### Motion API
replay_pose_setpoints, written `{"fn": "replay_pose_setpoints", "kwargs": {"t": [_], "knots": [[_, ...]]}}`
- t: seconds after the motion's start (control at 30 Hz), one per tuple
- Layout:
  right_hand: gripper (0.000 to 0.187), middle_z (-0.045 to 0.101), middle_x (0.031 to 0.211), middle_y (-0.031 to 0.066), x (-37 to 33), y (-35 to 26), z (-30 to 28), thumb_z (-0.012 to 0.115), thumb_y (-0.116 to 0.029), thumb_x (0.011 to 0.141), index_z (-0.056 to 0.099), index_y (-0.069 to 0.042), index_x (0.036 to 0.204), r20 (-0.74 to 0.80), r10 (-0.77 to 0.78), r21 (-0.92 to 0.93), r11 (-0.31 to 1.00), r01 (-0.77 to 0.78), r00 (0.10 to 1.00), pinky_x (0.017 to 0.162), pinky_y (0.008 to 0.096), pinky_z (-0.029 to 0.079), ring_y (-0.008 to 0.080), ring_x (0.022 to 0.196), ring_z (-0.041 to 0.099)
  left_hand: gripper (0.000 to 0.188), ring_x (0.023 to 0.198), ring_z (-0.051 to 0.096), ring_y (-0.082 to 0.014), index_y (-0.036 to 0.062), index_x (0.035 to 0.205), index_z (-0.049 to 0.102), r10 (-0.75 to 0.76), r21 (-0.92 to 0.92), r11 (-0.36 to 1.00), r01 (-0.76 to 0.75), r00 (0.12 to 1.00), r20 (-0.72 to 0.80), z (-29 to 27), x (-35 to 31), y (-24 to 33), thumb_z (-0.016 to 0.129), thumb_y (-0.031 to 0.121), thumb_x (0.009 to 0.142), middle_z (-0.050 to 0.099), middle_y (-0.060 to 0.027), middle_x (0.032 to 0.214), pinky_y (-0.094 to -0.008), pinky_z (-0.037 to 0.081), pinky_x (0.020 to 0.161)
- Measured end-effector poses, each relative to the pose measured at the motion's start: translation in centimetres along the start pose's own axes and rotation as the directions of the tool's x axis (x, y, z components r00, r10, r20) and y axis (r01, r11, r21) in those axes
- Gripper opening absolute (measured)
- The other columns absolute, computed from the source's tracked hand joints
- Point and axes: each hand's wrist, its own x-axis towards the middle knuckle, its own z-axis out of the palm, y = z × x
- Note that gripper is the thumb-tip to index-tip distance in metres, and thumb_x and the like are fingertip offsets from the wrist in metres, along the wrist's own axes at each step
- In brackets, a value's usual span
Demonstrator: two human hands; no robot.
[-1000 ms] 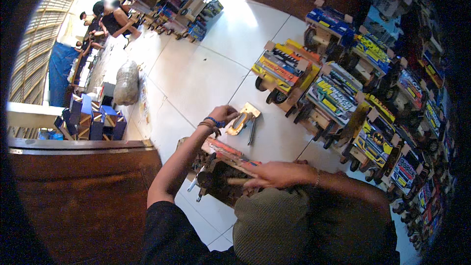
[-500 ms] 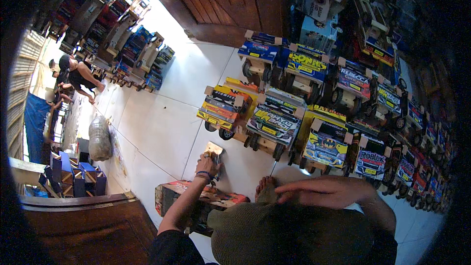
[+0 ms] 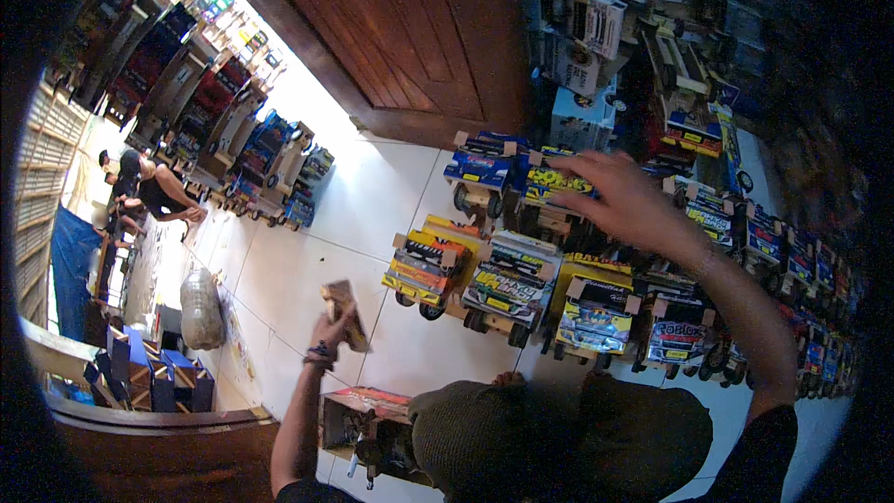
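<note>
My left hand (image 3: 326,337) is raised over the floor tiles, its fingers wrapped round a small wooden block (image 3: 348,313) held at a slant. What the block's lower part looks like is blurred. My right hand (image 3: 619,197) is stretched out over the rows of toy trucks, fingers extended and empty. Nearest below it is a blue and yellow toy truck (image 3: 554,184), partly covered by the fingers; whether they touch it I cannot tell. Beside my left forearm stands an open red-patterned box (image 3: 365,399) with dark and metal items in it.
Toy trucks, among them an orange one (image 3: 424,270) and a yellow one (image 3: 596,317), fill the right side. A brown wooden door (image 3: 372,33) stands at the back. At left are a large plastic bottle (image 3: 201,309), blue wooden pieces (image 3: 168,380) and people sitting outside.
My left hand has lifted the wooden block off the floor and moved left with it. My right hand has swung from near my knee forward and up over the trucks. The view has shifted slightly.
</note>
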Motion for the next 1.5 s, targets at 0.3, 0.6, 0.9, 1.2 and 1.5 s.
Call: {"fn": "replay_pose_setpoints", "kwargs": {"t": [0.3, 0.6, 0.9, 1.2, 1.5], "knots": [[0.119, 0.064, 0.121, 0.0236, 9.8, 3.0, 9.9, 0.062, -0.087, 0.069, 0.047, 0.007, 0.139, 0.077, 0.217, -0.213, 0.957, -0.196, 0.973, 0.101, 0.0449, 0.037, 0.0354, 0.109, 0.062, 0.049, 0.077, 0.072, -0.0284, -0.0018, 0.103, 0.068, 0.73, 0.447, 0.596, -0.667, 0.682, 0.044, -5.1, -1.7, 30.5, 0.073, 0.046, 0.091, 0.072, -0.0194, 0.086, -0.0398, 0.055, 0.068], [0.103, 0.068, 0.108, 0.0187, 9.0, 2.8, 11.3, 0.065, -0.086, 0.068, 0.06, 0.003, 0.12, -0.082, 0.217, -0.152, 0.962, -0.227, 0.973, 0.094, 0.0416, 0.037, 0.0309, 0.094, 0.067, 0.073, 0.088, 0.072, -0.0246, 0.0046, 0.115, 0.07, 0.336, 0.577, 0.402, -0.711, 0.7, 0.63, 3.6, 5.7, 41.6, 0.069, 0.07, 0.082, 0.075, -0.0157, 0.099, -0.0403, 0.058, 0.083], [0.107, 0.068, 0.117, 0.023, 8.6, 2.7, 11.1, 0.07, -0.081, 0.068, 0.059, 0.007, 0.128, -0.061, 0.281, -0.007, 0.959, -0.282, 0.958, 0.103, 0.0458, 0.035, 0.0329, 0.106, 0.067, 0.078, 0.083, 0.071, -0.0224, 0.0144, 0.12, 0.071, 0.248, 0.589, 0.372, -0.717, 0.688, 0.682, 5.4, 9.9, 43.3, 0.077, 0.074, 0.07, 0.074, -0.0113, 0.098, -0.034, 0.058, 0.064], [0.106, 0.068, 0.117, 0.0241, 8.4, 2.6, 11.3, 0.072, -0.078, 0.069, 0.058, 0.009, 0.129, -0.092, 0.271, 0.067, 0.962, -0.265, 0.958, 0.107, 0.0468, 0.03, 0.0329, 0.105, 0.068, 0.079, 0.079, 0.071, -0.0214, 0.0094, 0.118, 0.071, 0.152, 0.605, 0.479, -0.637, 0.738, 0.657, 5.8, 8.9, 44.0, 0.08, 0.071, 0.068, 0.074, -0.0133, 0.096, -0.0315, 0.06, 0.057], [0.093, 0.071, 0.094, 0.0213, 8.2, 2.5, 11.4, 0.076, -0.071, 0.07, 0.061, 0.006, 0.119, -0.152, 0.237, 0.056, 0.971, -0.231, 0.96, 0.099, 0.0446, 0.034, 0.0312, 0.094, 0.069, 0.069, 0.076, 0.07, -0.0196, 0.0098, 0.114, 0.071, 0.171, 0.64, 0.332, -0.693, 0.711, 0.682, 6.3, 9.8, 43.9, 0.078, 0.067, 0.075, 0.074, -0.0111, 0.093, -0.0336, 0.057, 0.065]]}}
